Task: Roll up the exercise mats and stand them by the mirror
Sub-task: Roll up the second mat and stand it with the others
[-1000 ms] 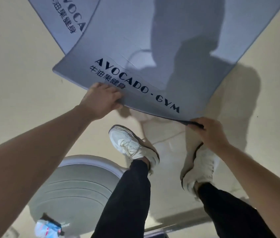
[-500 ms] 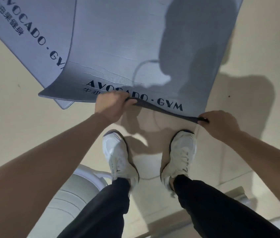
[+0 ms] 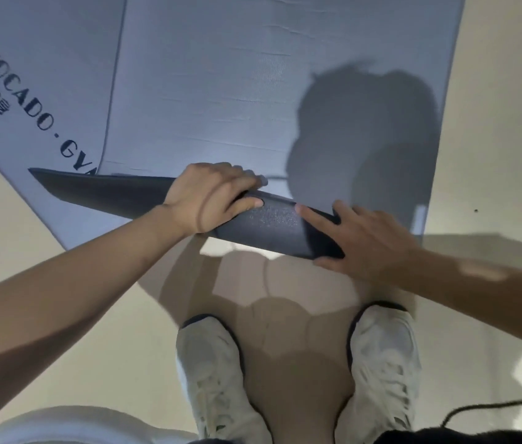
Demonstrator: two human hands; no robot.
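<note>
A grey exercise mat (image 3: 253, 91) lies flat on the floor ahead of my feet. Its near end is folded over, and the dark underside (image 3: 272, 225) faces up as a short first turn. My left hand (image 3: 208, 197) grips that folded edge near its middle, fingers curled over the top and thumb on the dark side. At the fold's right end my right hand (image 3: 359, 238) presses down with spread, straight fingers. A second grey mat (image 3: 29, 91) printed "AVOCADO·GYM" lies partly under the first one on the left.
My two white shoes (image 3: 215, 379) stand on the beige floor just behind the fold. A pale rounded object (image 3: 61, 424) sits at the bottom left. A thin black cord (image 3: 490, 408) curls at the bottom right.
The near edge, lifted and pinched by both hands before, is now turned over onto the mat with its dark side up. My right hand went from pinching the corner to pressing flat.
</note>
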